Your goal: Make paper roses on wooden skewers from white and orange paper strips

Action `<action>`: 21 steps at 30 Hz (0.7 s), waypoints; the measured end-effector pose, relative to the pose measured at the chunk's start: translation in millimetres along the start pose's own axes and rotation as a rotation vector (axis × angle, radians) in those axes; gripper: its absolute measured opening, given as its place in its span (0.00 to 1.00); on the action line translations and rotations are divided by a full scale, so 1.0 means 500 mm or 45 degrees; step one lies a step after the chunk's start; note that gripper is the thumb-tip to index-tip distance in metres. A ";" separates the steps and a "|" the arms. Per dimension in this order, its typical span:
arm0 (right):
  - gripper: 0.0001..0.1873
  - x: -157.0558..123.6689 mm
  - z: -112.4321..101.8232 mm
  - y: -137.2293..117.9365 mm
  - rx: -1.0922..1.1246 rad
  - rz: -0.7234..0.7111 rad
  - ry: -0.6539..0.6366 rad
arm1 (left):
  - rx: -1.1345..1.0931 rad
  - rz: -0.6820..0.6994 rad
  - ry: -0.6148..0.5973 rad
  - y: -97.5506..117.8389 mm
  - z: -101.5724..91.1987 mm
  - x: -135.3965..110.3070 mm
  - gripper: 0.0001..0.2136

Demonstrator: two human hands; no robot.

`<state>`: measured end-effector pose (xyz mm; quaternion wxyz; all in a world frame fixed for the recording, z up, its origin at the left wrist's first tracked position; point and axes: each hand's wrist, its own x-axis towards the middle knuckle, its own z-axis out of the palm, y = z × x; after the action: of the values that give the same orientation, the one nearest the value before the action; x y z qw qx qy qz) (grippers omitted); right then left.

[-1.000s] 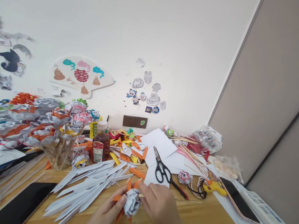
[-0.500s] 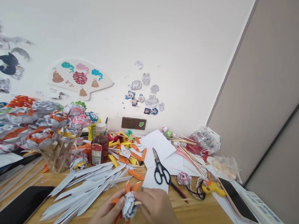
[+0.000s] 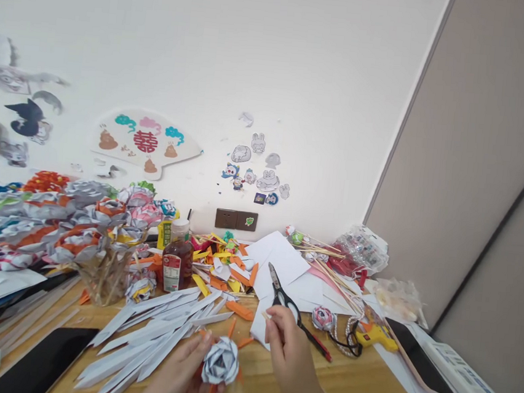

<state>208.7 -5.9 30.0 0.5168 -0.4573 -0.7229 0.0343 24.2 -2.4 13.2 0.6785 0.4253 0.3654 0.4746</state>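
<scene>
1. left hand (image 3: 188, 362): clamped on a round flower of folded white paper with orange paper points (image 3: 220, 362), at its left side, fingers partly hidden under it.
2. right hand (image 3: 287, 344): apart from the flower, to its right and slightly farther, fingers curled and pinched, small pale piece (image 3: 265, 315) at the fingertips, too small to identify.
3. flower: near side, just above the light brown wooden worktop (image 3: 345, 390), white face up, orange points out around it. can't tell if it touches the worktop.
4. left of flower: fanned pile of long folded white paper strips (image 3: 156, 328); farther left, a black flat phone (image 3: 45, 361).
5. just beyond right hand: black-handled metal scissors (image 3: 284, 297), blades pointing far, lying partly on white paper sheets (image 3: 279, 257).
6. right: pink-and-white round paper flower (image 3: 323, 318), yellow plastic glue gun (image 3: 377, 336), then a dark-screened phone with pink edge (image 3: 420, 357).
7. far middle: heap of orange and yellow folded paper pieces (image 3: 222, 267), just beside a clear bottle with dark red contents (image 3: 176, 262).
8. far left: big bunch of multicoloured paper flowers (image 3: 60, 220).
</scene>
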 end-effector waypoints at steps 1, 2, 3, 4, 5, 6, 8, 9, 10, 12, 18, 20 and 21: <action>0.11 -0.001 0.002 -0.001 0.007 -0.026 -0.028 | -0.005 -0.013 -0.029 -0.004 -0.003 0.004 0.22; 0.10 -0.002 0.004 -0.003 0.018 -0.067 -0.056 | -0.011 -0.023 -0.039 -0.009 -0.007 0.008 0.22; 0.10 -0.003 0.005 -0.007 0.036 -0.111 -0.081 | 0.006 -0.024 -0.029 -0.013 -0.011 0.012 0.22; 0.10 -0.003 0.007 -0.012 0.066 -0.149 -0.108 | 0.038 -0.010 -0.010 -0.018 -0.015 0.015 0.22; 0.10 -0.002 0.008 -0.018 0.101 -0.178 -0.139 | 0.071 0.006 0.014 -0.021 -0.020 0.017 0.22; 0.10 -0.002 0.009 -0.025 0.137 -0.190 -0.180 | 0.104 0.021 0.031 -0.024 -0.023 0.019 0.22; 0.11 -0.003 0.010 -0.037 0.180 -0.177 -0.273 | 0.161 0.054 0.068 -0.025 -0.027 0.018 0.22; 0.11 -0.004 0.011 -0.043 0.187 -0.163 -0.310 | 0.194 0.067 0.084 -0.024 -0.027 0.016 0.22; 0.11 -0.006 0.012 -0.047 0.189 -0.150 -0.340 | 0.232 0.081 0.101 -0.022 -0.026 0.015 0.23; 0.10 -0.009 0.013 -0.053 0.187 -0.125 -0.374 | 0.293 0.104 0.129 -0.016 -0.022 0.011 0.23; 0.08 -0.018 0.017 -0.054 0.089 -0.077 -0.341 | 0.339 0.097 0.175 -0.011 -0.014 0.004 0.24; 0.07 -0.019 0.020 -0.053 0.041 -0.123 -0.321 | 0.340 0.075 0.178 -0.016 -0.015 0.004 0.24; 0.07 -0.020 0.021 -0.053 0.017 -0.155 -0.305 | 0.342 0.067 0.178 -0.018 -0.016 0.004 0.24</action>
<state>184.4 -23.8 31.8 0.4310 -0.4018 -0.8056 0.0622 20.4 -0.3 1.5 0.5757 0.4875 0.4605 0.4677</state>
